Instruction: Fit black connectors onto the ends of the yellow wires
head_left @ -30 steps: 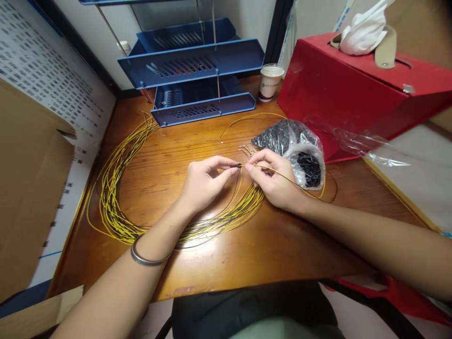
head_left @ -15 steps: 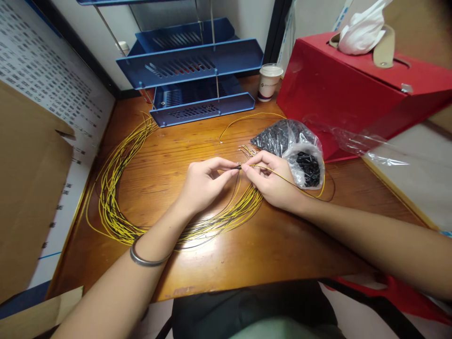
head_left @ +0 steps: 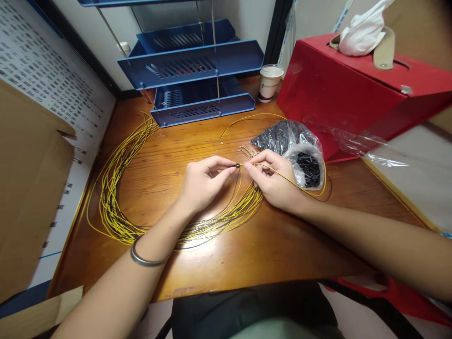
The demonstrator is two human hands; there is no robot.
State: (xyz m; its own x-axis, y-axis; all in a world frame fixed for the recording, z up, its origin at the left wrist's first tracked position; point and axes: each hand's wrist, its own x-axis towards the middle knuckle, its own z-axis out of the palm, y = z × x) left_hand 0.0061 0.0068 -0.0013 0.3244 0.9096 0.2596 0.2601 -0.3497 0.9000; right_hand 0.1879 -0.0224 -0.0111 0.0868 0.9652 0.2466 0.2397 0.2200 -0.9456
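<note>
Between thumb and fingertips, my left hand [head_left: 206,181] pinches a small black connector housing [head_left: 237,165]. My right hand [head_left: 271,179] is closed on a yellow wire [head_left: 282,174] just to the right of it; the wire's end runs to the housing, and how deep it sits inside I cannot tell. From there the wire loops back beside my right wrist. Below and left of my hands lies a big coil of yellow and black wires [head_left: 118,221]. Several wire ends with metal tips [head_left: 247,150] lie behind my fingers. An opened plastic bag of black housings [head_left: 307,167] stands beside my right hand.
Blue stacked trays [head_left: 203,110] stand at the back of the wooden table [head_left: 197,278], with a paper cup [head_left: 269,84] to their right. A red box [head_left: 339,89] with tissue on top fills the back right. Cardboard [head_left: 31,188] stands at the left.
My right fingertips have moved slightly right, away from the housing, so a short stretch of yellow wire shows between my hands. My left hand has shifted slightly left with the housing.
</note>
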